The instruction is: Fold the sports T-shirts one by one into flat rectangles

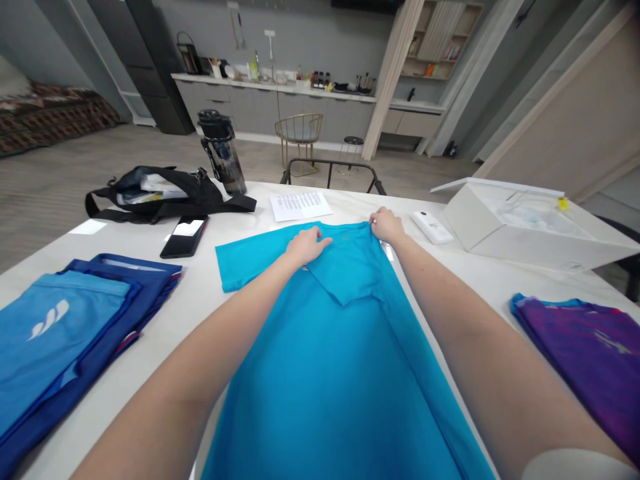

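Observation:
A bright blue T-shirt (340,373) lies spread on the white table in front of me. One sleeve (250,257) sticks out to the left, while the right side is folded inward, with a flap of cloth across the upper part. My left hand (306,247) rests on the shirt near its far edge, thumb apart from the fingers. At the far right corner of the shirt, my right hand (387,225) pinches the cloth between closed fingers.
Folded blue clothes (65,320) lie left, a folded purple garment (590,360) right. Beyond are a phone (184,239), black bag (170,193), bottle (223,150), printed sheet (300,206), white device (432,227) and open white box (530,233). A chair (330,170) stands behind the table.

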{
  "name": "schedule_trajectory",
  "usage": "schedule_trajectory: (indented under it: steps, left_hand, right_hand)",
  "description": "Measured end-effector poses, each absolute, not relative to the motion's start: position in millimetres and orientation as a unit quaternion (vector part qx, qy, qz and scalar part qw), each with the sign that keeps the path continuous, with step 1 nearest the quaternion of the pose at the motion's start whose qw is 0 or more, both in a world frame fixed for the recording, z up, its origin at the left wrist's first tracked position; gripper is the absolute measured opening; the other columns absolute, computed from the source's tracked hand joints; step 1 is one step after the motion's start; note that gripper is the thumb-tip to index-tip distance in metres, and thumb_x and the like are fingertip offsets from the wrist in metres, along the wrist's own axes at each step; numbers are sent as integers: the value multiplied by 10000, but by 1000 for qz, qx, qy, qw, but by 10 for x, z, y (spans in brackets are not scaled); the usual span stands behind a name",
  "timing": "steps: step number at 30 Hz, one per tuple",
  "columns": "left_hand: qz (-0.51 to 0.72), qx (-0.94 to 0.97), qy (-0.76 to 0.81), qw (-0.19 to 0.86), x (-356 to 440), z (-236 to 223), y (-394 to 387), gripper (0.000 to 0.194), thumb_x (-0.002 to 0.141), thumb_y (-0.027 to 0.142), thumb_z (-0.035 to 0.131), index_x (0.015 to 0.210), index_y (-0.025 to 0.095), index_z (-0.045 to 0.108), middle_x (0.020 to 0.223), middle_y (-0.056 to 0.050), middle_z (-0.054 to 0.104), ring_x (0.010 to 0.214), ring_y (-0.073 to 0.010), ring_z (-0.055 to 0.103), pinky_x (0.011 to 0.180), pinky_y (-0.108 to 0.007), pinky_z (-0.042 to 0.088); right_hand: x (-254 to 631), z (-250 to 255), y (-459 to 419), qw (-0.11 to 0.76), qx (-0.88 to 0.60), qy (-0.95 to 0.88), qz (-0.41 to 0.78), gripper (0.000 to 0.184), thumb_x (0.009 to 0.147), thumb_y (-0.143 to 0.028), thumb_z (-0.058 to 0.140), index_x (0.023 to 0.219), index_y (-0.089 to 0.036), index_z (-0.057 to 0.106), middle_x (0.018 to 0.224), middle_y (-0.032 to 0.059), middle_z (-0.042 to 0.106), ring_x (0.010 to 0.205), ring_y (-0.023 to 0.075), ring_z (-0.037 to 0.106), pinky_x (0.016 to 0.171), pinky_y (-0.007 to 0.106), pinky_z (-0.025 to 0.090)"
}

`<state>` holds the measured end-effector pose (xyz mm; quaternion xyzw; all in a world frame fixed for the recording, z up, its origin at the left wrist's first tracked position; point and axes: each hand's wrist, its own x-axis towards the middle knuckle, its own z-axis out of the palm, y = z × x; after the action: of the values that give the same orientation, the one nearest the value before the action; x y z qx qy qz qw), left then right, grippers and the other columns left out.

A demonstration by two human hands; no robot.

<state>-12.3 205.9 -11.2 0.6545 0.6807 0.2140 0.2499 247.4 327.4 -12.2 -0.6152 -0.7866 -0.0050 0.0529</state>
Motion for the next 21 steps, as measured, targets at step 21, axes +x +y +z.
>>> schedule_trajectory:
  steps: [21]
  left_hand:
    - [323, 557, 710, 285, -483, 37, 2349, 204, 843, 380, 712, 857, 179, 677, 773, -49, 663, 742, -205, 609, 682, -307, 472]
  right_hand:
    - [2407, -62, 3485, 89, -634, -766, 58, 264, 868, -373, 615, 996, -180, 741, 1191, 147, 653, 1096, 313, 576, 937, 449, 470]
